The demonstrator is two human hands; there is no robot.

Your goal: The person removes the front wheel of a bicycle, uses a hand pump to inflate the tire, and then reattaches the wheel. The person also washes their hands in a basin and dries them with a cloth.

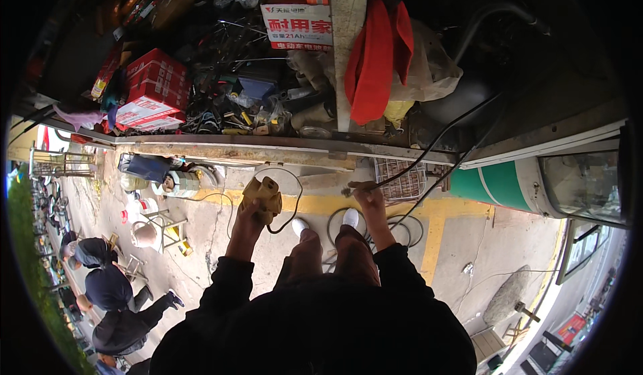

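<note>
Raised in front of me, my left hand (249,219) is closed round a chunky tan block with rounded lobes (263,194), which looks like a socket block. A thin black cord (299,194) loops beside it. My right hand (370,199) is closed round the end of a black cable (429,148) that comes down from the upper right. A short brownish tip pokes out to the left of that fist; its exact kind is too small to tell. The two hands are apart, with pavement and my shoes below them.
A cluttered workshop shelf holds red cartons (157,84), tools and a red cloth (373,60). Below stands a wire basket (400,177); coiled black cable (405,231) lies by my feet. Seated people (110,284) and a metal stool (167,231) are at left, a green-and-white vehicle (495,182) at right.
</note>
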